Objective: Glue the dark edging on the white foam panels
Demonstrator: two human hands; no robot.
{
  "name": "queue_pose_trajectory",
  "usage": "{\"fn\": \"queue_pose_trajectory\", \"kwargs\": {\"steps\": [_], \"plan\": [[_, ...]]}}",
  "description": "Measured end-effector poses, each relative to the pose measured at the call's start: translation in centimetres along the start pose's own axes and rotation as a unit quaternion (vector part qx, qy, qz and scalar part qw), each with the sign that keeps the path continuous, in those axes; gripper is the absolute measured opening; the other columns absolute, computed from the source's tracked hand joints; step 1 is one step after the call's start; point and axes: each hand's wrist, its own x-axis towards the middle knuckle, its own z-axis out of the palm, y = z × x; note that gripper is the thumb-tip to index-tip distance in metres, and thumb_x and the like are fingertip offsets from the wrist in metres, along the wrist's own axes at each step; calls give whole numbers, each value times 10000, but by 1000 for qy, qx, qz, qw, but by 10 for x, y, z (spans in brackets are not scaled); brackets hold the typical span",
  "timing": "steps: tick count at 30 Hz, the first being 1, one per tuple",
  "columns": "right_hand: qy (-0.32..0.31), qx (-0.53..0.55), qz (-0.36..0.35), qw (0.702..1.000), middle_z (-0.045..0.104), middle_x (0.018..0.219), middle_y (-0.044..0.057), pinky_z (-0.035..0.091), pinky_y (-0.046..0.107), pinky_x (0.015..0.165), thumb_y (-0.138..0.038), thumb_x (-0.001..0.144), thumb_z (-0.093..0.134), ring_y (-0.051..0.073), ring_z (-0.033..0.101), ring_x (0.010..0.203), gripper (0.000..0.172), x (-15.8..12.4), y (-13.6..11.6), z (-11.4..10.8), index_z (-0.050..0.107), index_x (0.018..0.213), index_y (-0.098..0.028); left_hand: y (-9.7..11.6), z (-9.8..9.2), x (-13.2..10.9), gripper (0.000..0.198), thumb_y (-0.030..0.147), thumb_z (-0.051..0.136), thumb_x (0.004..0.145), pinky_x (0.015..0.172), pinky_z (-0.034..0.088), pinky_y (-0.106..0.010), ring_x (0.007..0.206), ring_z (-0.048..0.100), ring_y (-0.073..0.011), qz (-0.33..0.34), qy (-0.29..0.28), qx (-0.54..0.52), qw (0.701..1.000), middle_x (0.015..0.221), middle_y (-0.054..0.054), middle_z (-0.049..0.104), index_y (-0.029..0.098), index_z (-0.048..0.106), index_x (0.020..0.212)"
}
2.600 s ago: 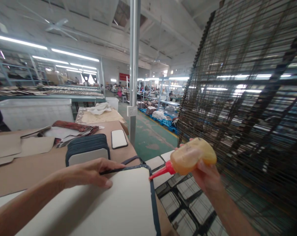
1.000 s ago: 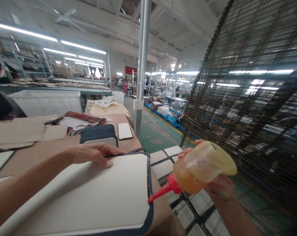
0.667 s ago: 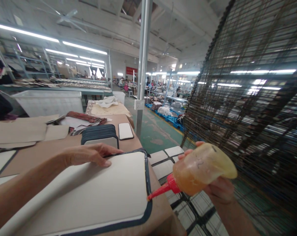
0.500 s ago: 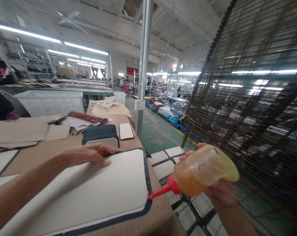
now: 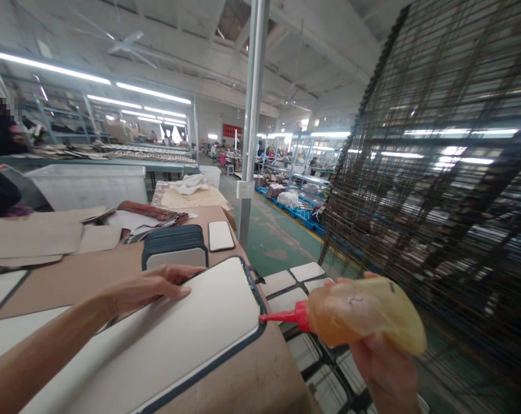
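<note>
A large white panel with a dark blue edge band (image 5: 191,328) lies on the brown-paper table (image 5: 252,379). My left hand (image 5: 150,286) rests on its far edge, fingers bent and pressing down on the panel. My right hand (image 5: 383,365) is wrapped round a squeeze bottle of amber glue (image 5: 364,315). The bottle lies almost level, and its red nozzle (image 5: 282,317) points left at the panel's right edge band.
A stack of blue-edged panels (image 5: 174,246) and a single small white panel (image 5: 221,236) sit further back on the table, beside brown card sheets (image 5: 31,238). A tall wire drying rack (image 5: 437,172) fills the right. White panels lie on a low rack (image 5: 292,279) below the table edge. A steel post (image 5: 252,115) stands behind.
The panel has turned on the table under my left hand. The glue bottle has tipped from nozzle-down to nearly level, its tip still at the panel's right edge.
</note>
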Motion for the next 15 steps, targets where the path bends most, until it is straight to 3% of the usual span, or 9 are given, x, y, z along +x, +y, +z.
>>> {"fn": "queue_pose_trajectory", "kwargs": {"steps": [4,9,15], "plan": [[55,0,-14,998,677,1163,44,449,561,992,-354,725,779,330,591,1148,601,-3,7,4,515,1263,-318,-9,-2,4,632,294,713,759,828,536,-281,1049,654,-257,-4,10,-5,1000,1284,-31,642,271,523,1361],[52,10,-33,998,672,1175,43,463,521,991,-281,752,752,316,600,1138,568,-4,14,4,516,1269,-301,-14,4,9,622,292,707,766,781,548,-285,991,683,-265,11,18,-27,999,1226,-52,679,286,527,1361],[90,-6,-48,995,665,1178,36,417,536,1030,-269,761,743,314,596,1141,516,-4,14,16,551,1238,-308,-21,9,11,603,292,714,763,747,554,-271,972,690,-262,21,28,-54,998,1211,-56,688,282,548,1343]]}}
